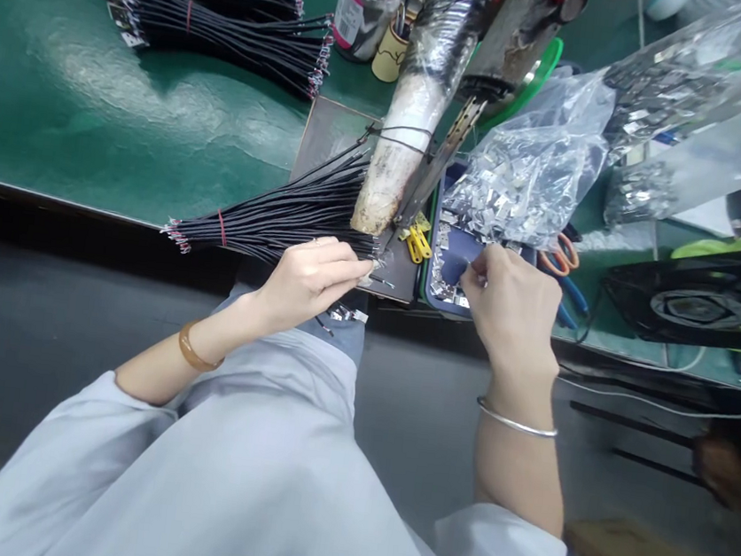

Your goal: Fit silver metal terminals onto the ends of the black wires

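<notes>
My left hand [317, 276] is closed at the wire ends of a bundle of black cables [284, 215]. Its thumb and forefinger pinch what looks like the end of one cable, mostly hidden by the fingers. The bundle, bound with a red tie, lies across a brown board [334, 127]. Over a blue tray [435, 232], my right hand [514, 308] has its fingertips pressed together among small metal connectors [441, 273]. Whatever they pinch is hidden. A plastic bag of metal connectors [523, 166] rests on the tray's far part.
A tape-wrapped tube [412, 113] and a slim metal tool [441, 161] slant down between my hands, above a yellow clip-like piece [418, 241]. More cable bundles [225, 25] lie at back left. Orange-handled pliers [559, 255] and a black fan [703, 298] are on the right.
</notes>
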The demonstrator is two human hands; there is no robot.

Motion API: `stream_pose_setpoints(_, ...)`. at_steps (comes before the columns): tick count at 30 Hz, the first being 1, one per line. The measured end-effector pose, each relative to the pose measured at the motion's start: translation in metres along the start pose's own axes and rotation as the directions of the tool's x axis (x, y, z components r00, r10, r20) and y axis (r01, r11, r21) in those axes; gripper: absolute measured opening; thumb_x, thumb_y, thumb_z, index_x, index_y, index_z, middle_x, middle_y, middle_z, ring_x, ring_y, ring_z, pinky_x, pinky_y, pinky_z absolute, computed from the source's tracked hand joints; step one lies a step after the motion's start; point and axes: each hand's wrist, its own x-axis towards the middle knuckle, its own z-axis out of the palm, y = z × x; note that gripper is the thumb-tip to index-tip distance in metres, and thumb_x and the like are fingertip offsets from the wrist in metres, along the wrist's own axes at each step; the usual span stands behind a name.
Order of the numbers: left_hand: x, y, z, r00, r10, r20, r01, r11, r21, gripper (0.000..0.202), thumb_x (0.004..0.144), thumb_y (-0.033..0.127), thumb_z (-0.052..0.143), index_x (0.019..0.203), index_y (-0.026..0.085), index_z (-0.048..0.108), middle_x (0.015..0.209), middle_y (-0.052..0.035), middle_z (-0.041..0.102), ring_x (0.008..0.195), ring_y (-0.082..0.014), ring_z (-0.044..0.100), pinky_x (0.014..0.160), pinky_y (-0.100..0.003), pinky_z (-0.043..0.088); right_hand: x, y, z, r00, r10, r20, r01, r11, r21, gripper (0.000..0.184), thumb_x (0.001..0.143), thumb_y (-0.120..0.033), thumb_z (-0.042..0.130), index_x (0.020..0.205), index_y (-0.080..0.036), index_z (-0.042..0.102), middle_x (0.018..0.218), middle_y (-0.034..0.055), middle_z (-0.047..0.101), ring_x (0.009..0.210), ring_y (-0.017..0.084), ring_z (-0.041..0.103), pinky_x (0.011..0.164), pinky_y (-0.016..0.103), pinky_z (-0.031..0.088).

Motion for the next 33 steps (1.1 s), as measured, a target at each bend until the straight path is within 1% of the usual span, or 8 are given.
stream_pose_setpoints(4,0.005,0.005,-0.001,0.993,-0.083,0.085,0.096,0.983,-0.155,0.025,0.099,0.025,0.057,0.099,0.016,0.080,0.075,-0.0061,0.076,0.062,-0.0127,0.063,0.063,-0.023,0.049,0.005,-0.003,0.006,0.980,0.015,-0.197,0.007,0.994,0.108,0.017,0.076,-0.016,0.057,0.067,-0.026,0.046,0.067,0.0010,0.061,0.060,0.018,0.053,0.054,0.031,0.034)
stream_pose_setpoints(8,0.013,0.017,-0.005,0.922,-0.328,0.206,0.377,0.881,-0.286,0.020,0.088,0.020,0.062,0.090,0.013,0.080,0.059,0.0005,0.067,0.048,-0.0080,0.048,0.049,-0.020,0.037,-0.005,-0.025,-0.006,0.873,0.164,-0.460,0.043,0.913,0.407,0.016,0.079,-0.020,0.063,0.068,-0.025,0.052,0.072,0.0014,0.066,0.065,0.019,0.064,0.052,0.029,0.047)
stream_pose_setpoints(10,0.017,0.022,-0.006,0.867,-0.437,0.239,0.497,0.798,-0.342,0.020,0.086,0.021,0.062,0.089,0.012,0.080,0.057,0.0012,0.064,0.050,-0.0085,0.050,0.050,-0.019,0.037,-0.016,-0.045,-0.014,0.846,0.285,-0.451,0.047,0.802,0.595,0.015,0.081,-0.019,0.068,0.072,-0.023,0.057,0.075,0.0003,0.069,0.059,0.016,0.065,0.050,0.027,0.051)
stream_pose_setpoints(13,0.021,0.027,-0.005,0.806,-0.526,0.270,0.590,0.682,-0.432,0.021,0.084,0.025,0.065,0.086,0.012,0.080,0.061,-0.0010,0.067,0.053,-0.0108,0.056,0.052,-0.020,0.042,-0.033,-0.078,-0.016,0.893,0.327,-0.308,0.074,0.569,0.819,0.017,0.083,-0.018,0.075,0.075,-0.022,0.060,0.076,-0.0026,0.069,0.055,0.013,0.067,0.052,0.026,0.057)
stream_pose_setpoints(16,0.022,0.030,-0.003,0.783,-0.562,0.268,0.614,0.627,-0.480,0.020,0.083,0.028,0.067,0.080,0.012,0.079,0.057,0.0001,0.063,0.051,-0.0102,0.052,0.050,-0.021,0.041,-0.041,-0.101,-0.007,0.915,0.275,-0.296,0.119,0.516,0.848,0.009,0.088,-0.019,0.073,0.081,-0.022,0.068,0.088,0.0010,0.075,0.078,0.017,0.075,0.066,0.029,0.063)
stream_pose_setpoints(19,0.022,0.032,-0.002,0.781,-0.569,0.257,0.613,0.622,-0.487,0.017,0.082,0.025,0.066,0.075,0.013,0.075,0.057,0.0012,0.060,0.052,-0.0093,0.050,0.050,-0.020,0.040,-0.041,-0.114,0.005,0.939,0.208,-0.272,0.139,0.495,0.858,0.008,0.089,-0.015,0.071,0.087,-0.022,0.074,0.095,0.0025,0.077,0.089,0.016,0.076,0.072,0.027,0.064)
stream_pose_setpoints(26,0.021,0.032,-0.003,0.807,-0.531,0.259,0.590,0.710,-0.383,0.020,0.086,0.024,0.062,0.075,0.011,0.074,0.062,-0.0002,0.063,0.057,-0.0093,0.051,0.052,-0.019,0.038,-0.039,-0.117,0.011,0.965,0.188,-0.183,0.100,0.382,0.919,0.012,0.088,-0.011,0.071,0.087,-0.022,0.075,0.095,0.0018,0.078,0.087,0.014,0.077,0.072,0.023,0.064)
stream_pose_setpoints(33,0.013,0.027,0.002,0.925,-0.344,0.160,0.371,0.909,-0.189,0.017,0.090,0.019,0.062,0.084,0.013,0.077,0.067,-0.0011,0.071,0.053,-0.0076,0.047,0.053,-0.019,0.037,-0.043,-0.112,0.007,0.953,0.119,-0.278,0.166,0.563,0.810,0.013,0.089,-0.012,0.070,0.088,-0.024,0.073,0.098,0.0024,0.080,0.094,0.018,0.077,0.082,0.032,0.066)
